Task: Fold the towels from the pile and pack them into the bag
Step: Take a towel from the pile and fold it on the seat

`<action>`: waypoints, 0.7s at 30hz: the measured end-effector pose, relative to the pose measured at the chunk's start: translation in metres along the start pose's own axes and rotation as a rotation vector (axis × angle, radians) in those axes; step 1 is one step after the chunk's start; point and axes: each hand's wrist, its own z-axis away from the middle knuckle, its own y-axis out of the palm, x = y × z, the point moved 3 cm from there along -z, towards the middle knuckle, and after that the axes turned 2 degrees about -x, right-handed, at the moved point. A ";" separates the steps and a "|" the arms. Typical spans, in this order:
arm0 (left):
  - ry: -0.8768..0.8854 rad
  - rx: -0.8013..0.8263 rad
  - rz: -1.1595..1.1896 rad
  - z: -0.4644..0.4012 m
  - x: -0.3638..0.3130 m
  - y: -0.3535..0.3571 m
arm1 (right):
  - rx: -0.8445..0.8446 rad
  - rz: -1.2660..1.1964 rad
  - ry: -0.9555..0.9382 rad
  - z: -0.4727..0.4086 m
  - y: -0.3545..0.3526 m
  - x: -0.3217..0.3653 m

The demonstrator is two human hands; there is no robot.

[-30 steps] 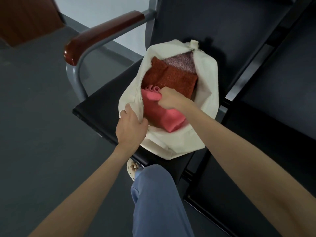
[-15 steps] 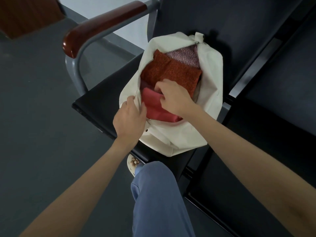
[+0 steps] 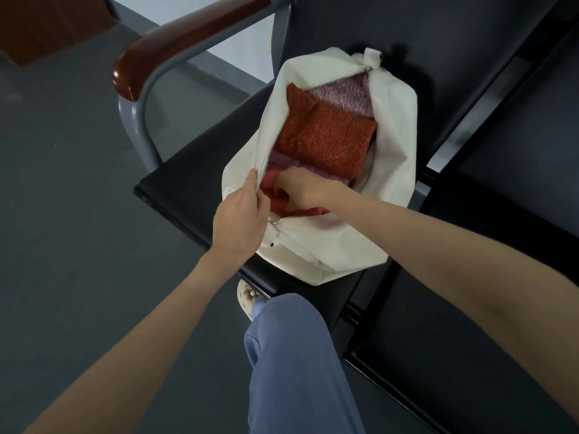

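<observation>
Packing step. The cream zip bag lies on the black chair seat. The left hand pinches the zipper edge at 9 o'clock, holding the mouth open. The right hand, fingers curled, presses the pink towel in at 6 o'clock, below the rust towel and the mauve towel. Next move, by judgement: seat the towel, then withdraw. The right fingertips, the bag's depth and the pile are hidden.

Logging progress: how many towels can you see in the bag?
3: pink towel under the right hand, rust towel mid-bag, mauve towel at the far end. More may lie beneath.
</observation>
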 end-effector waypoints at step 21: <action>0.018 0.026 -0.071 -0.001 -0.002 -0.008 | 0.002 -0.660 0.153 0.010 -0.014 -0.008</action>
